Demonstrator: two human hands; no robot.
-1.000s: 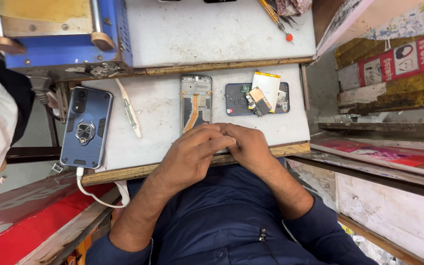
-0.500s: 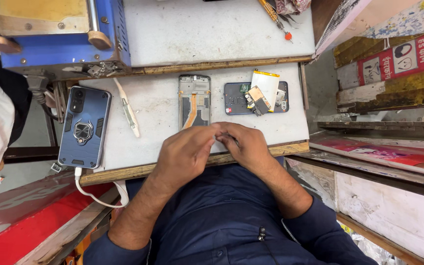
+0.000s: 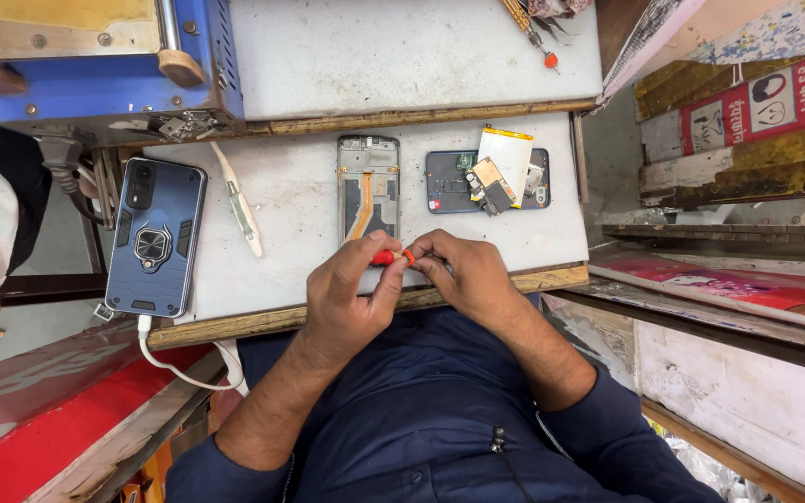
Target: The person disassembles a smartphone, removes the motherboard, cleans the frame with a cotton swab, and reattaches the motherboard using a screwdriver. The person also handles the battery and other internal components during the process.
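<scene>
My left hand (image 3: pixel 351 303) and my right hand (image 3: pixel 463 275) meet at the near edge of a white work board (image 3: pixel 291 279). Between their fingertips sits a small red-handled tool (image 3: pixel 391 256), pinched by my left thumb and fingers and touched by my right fingers. Just beyond the hands lies an opened phone frame (image 3: pixel 367 191) with an orange flex cable inside. To its right rests a dark phone back (image 3: pixel 486 182) with a yellow-edged battery and loose parts on top.
A blue phone in a rugged ring case (image 3: pixel 156 237) lies at the left, with a white cable plugged in. White tweezers (image 3: pixel 239 210) lie beside it. A blue machine (image 3: pixel 95 65) stands at the far left; a screwdriver (image 3: pixel 533 33) rests on the upper board.
My hands have drawn slightly apart, and the red-handled tool now shows between the fingertips. The phones and parts on the board have not moved.
</scene>
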